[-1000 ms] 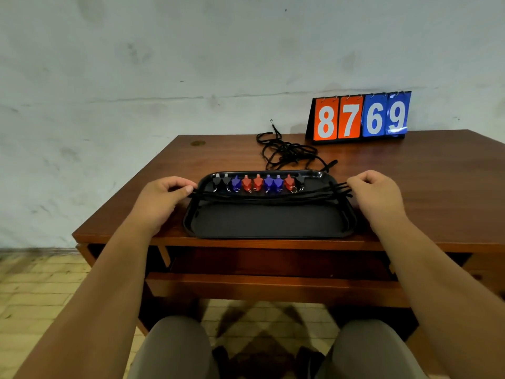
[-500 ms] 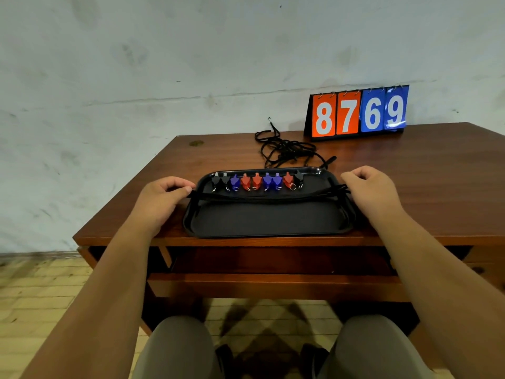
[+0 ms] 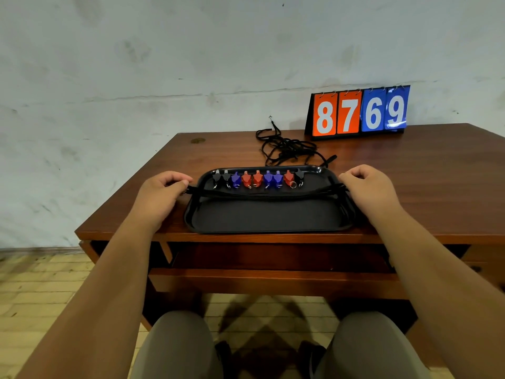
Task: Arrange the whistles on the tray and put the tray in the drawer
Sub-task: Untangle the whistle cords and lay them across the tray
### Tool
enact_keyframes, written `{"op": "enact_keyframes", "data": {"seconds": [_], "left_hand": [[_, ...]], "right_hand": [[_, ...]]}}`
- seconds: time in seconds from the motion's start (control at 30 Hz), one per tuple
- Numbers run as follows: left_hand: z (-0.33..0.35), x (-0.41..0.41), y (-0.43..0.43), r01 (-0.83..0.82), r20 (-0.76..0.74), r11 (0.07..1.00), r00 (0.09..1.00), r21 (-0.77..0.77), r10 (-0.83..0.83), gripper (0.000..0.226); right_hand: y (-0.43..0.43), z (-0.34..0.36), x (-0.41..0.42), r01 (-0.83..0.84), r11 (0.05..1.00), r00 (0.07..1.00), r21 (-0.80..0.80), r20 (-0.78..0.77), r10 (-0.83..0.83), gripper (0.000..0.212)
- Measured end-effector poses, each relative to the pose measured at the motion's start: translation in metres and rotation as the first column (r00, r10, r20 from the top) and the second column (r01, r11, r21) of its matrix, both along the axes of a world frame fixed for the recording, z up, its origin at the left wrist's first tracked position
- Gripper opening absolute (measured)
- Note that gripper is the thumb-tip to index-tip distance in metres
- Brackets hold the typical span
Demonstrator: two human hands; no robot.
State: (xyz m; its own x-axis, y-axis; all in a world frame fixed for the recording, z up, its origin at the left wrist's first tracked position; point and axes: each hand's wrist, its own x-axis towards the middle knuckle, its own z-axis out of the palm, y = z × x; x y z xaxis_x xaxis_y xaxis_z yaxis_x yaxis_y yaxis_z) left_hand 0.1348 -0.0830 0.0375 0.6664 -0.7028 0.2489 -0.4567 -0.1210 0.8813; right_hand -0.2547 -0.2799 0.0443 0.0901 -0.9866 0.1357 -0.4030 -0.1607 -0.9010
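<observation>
A black tray (image 3: 270, 217) lies at the desk's front edge. Several whistles (image 3: 258, 179), black, blue and red, stand in a row along its far side. A bundle of black cords (image 3: 267, 193) is stretched straight across the tray in front of them. My left hand (image 3: 161, 195) pinches the cords' left end at the tray's left rim. My right hand (image 3: 369, 190) grips their right end at the right rim.
A tangle of loose black cords (image 3: 287, 149) lies behind the tray. A flip scoreboard (image 3: 359, 112) reading 8769 stands at the back of the wooden desk (image 3: 423, 181). Below the front edge the drawer (image 3: 273, 280) is pulled open above my knees.
The hands and cords keep their places on the tray; only the view has shifted slightly.
</observation>
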Motion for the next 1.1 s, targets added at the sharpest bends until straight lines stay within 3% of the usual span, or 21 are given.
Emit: {"op": "enact_keyframes", "data": {"seconds": [0.3, 0.5, 0.8, 0.97, 1.1], "left_hand": [[0.017, -0.014, 0.002, -0.148, -0.033, 0.986, 0.989, -0.077, 0.146, 0.021], [0.044, -0.023, -0.007, -0.101, 0.016, 0.989, 0.995, -0.107, 0.103, 0.022], [0.073, -0.071, -0.057, 0.08, 0.111, 0.996, 0.991, -0.042, -0.075, 0.021], [0.084, -0.097, -0.094, 0.224, 0.156, 0.969, 0.959, 0.104, -0.238, 0.02], [0.085, -0.116, -0.129, 0.359, 0.19, 0.889, 0.888, 0.285, -0.419, 0.02]], "right_hand": [[0.002, 0.006, 0.0, 0.016, 0.999, 0.998, 0.04, 0.053, -0.018, 0.017], [-0.002, 0.018, -0.001, -0.013, 0.996, 1.0, 0.085, 0.005, 0.012, 0.025], [-0.026, 0.033, 0.007, -0.112, 0.991, 0.988, 0.079, -0.1, 0.119, 0.023], [-0.053, 0.037, 0.011, -0.152, 0.987, 0.979, 0.043, -0.129, 0.156, 0.021], [-0.081, 0.038, 0.014, -0.158, 0.986, 0.979, 0.05, -0.121, 0.163, 0.019]]}}
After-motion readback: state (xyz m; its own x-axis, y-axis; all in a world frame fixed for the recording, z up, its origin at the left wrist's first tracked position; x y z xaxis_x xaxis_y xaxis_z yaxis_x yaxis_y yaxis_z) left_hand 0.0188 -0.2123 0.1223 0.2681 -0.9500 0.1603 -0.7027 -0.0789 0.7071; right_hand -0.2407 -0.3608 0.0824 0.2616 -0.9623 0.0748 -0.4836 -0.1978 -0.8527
